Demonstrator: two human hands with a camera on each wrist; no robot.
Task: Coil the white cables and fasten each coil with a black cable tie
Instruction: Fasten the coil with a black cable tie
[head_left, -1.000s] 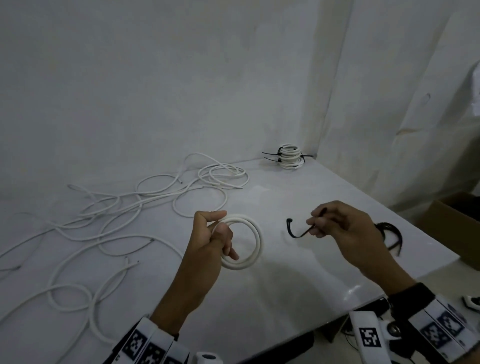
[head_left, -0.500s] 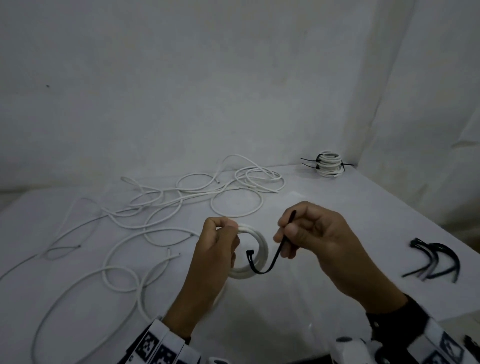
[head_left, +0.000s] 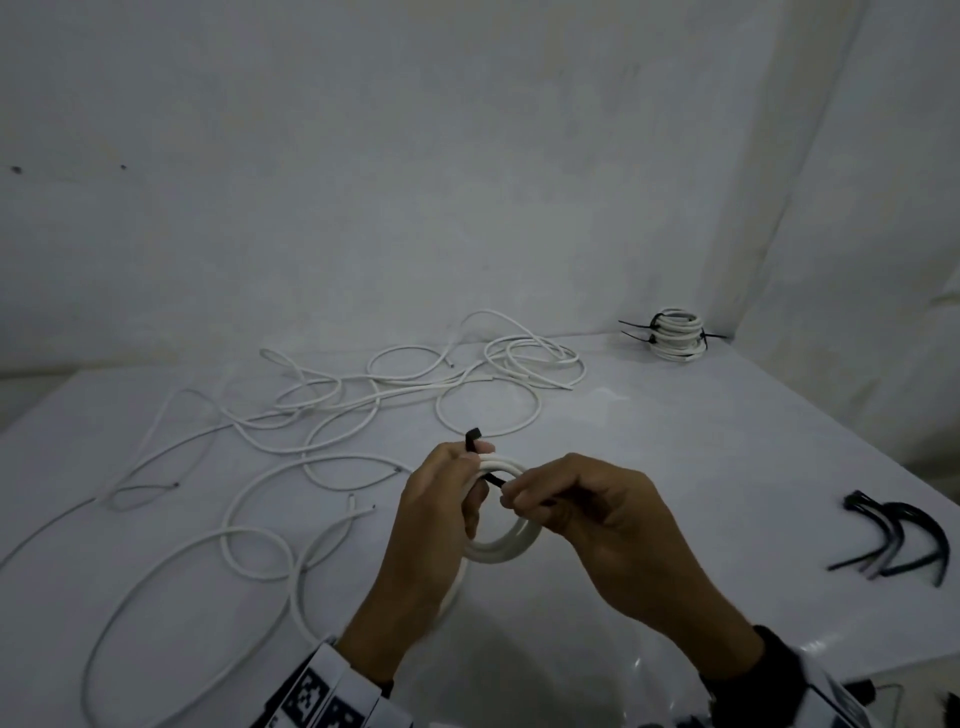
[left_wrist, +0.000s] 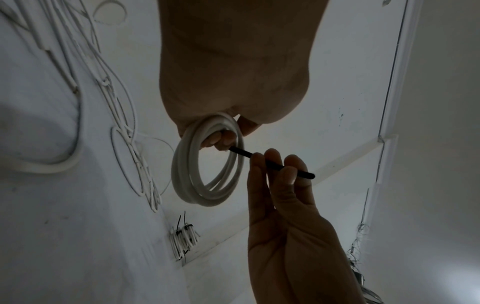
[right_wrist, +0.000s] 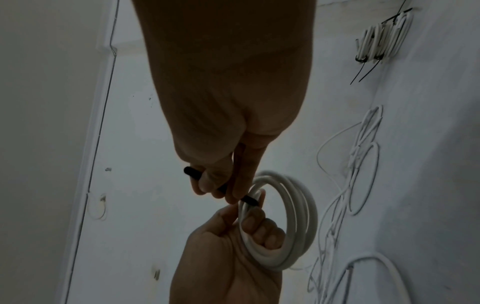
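My left hand (head_left: 447, 499) grips a small white cable coil (head_left: 506, 545) above the table, fingers curled through its ring (left_wrist: 207, 164). A black cable tie (head_left: 491, 475) passes through the coil; its head end sticks up by my left thumb. My right hand (head_left: 576, 506) pinches the tie's tail between thumb and fingers (left_wrist: 275, 164), close against the coil (right_wrist: 285, 222). Loose white cables (head_left: 363, 400) sprawl over the table's left and back.
A stack of tied coils (head_left: 675, 335) sits in the far right corner by the wall. Spare black cable ties (head_left: 898, 540) lie near the table's right edge. A long loose cable (head_left: 208, 571) loops at the front left.
My right hand brought the black tie from the right over to the coil and passed it through. Both hands now meet at the coil; the view shifted left.
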